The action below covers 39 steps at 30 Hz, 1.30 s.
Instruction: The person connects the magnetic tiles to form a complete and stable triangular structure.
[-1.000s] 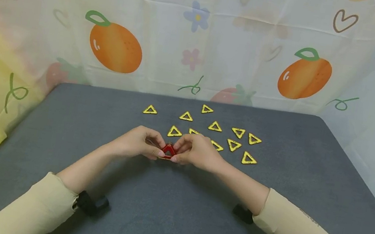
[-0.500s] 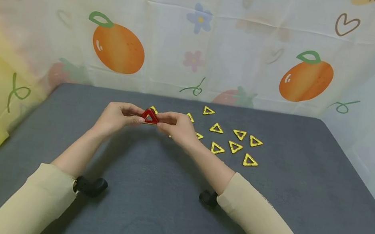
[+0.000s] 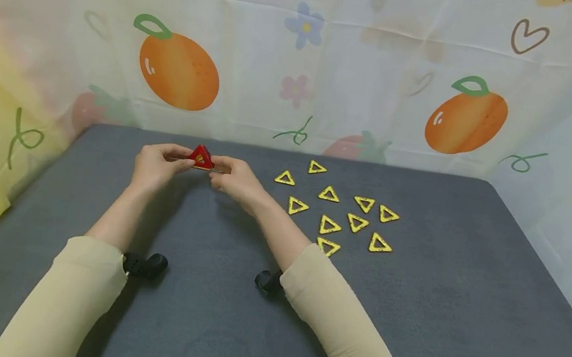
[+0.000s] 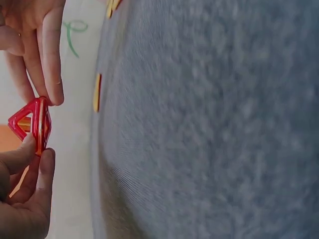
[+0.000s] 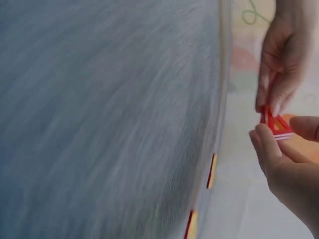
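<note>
A small pyramid of red triangular tiles [image 3: 201,157], with yellow showing through its opening, is held over the far left of the table. My left hand [image 3: 153,170] pinches its left side between thumb and fingers, seen closely in the left wrist view. From the other side, my right hand [image 3: 238,182] touches the pyramid with extended fingertips. Its thumb stands apart from the pyramid in the left wrist view. In the right wrist view the pyramid [image 5: 277,125] appears between both hands.
Several flat yellow-faced triangle tiles [image 3: 329,193] lie scattered on the dark grey table [image 3: 232,318], right of my hands. One triangle tile [image 3: 328,246] is partly under my right sleeve [image 3: 333,309]. A fruit-print curtain [image 3: 257,75] hangs behind the table.
Both hands have carried the red pyramid from mid-table toward the far left. My right thumb has come away from it. Some tiles near the middle are uncovered; others are now hidden by my right arm.
</note>
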Available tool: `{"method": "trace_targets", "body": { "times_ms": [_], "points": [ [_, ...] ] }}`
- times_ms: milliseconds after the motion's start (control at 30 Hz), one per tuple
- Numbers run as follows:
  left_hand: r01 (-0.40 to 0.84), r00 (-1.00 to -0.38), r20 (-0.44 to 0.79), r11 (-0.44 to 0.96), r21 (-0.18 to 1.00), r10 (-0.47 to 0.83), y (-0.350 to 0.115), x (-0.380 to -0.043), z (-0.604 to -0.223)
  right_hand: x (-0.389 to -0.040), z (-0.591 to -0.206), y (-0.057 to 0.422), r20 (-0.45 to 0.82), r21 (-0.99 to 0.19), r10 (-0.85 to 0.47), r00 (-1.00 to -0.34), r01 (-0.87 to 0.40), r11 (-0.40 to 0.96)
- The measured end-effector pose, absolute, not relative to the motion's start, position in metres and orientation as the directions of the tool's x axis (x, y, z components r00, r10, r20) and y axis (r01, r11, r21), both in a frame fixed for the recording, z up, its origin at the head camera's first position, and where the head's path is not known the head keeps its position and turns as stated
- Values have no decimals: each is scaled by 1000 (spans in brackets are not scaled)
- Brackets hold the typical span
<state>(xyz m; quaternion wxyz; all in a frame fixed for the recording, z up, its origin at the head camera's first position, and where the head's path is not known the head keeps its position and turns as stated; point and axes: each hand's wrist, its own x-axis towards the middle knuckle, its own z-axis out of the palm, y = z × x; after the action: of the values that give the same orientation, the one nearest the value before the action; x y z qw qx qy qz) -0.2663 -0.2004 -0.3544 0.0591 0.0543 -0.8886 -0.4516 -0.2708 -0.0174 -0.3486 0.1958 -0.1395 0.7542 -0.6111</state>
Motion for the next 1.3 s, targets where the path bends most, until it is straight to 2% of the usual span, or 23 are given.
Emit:
{"method": "trace_targets", "body": {
  "times_ms": [267, 567, 900, 1300],
  "points": [
    [-66, -987, 39, 617, 784, -155, -214, -272, -367, -282, -362, -36, -196, -975, -461, -865, 119, 189],
    [-87, -986, 31, 658, 748, -166, -219, -277, -373, -283, -367, -44, -240, -970, -503, -830, 226, 91],
    [-97, -986, 27, 693, 714, -165, -220, -278, -380, -282, -371, -46, -252, -967, -555, -793, 217, 130],
    [-86, -989, 29, 712, 697, -148, -222, -278, -385, -283, -374, -48, -262, -964, -530, -807, 192, 184]
  ]
}}
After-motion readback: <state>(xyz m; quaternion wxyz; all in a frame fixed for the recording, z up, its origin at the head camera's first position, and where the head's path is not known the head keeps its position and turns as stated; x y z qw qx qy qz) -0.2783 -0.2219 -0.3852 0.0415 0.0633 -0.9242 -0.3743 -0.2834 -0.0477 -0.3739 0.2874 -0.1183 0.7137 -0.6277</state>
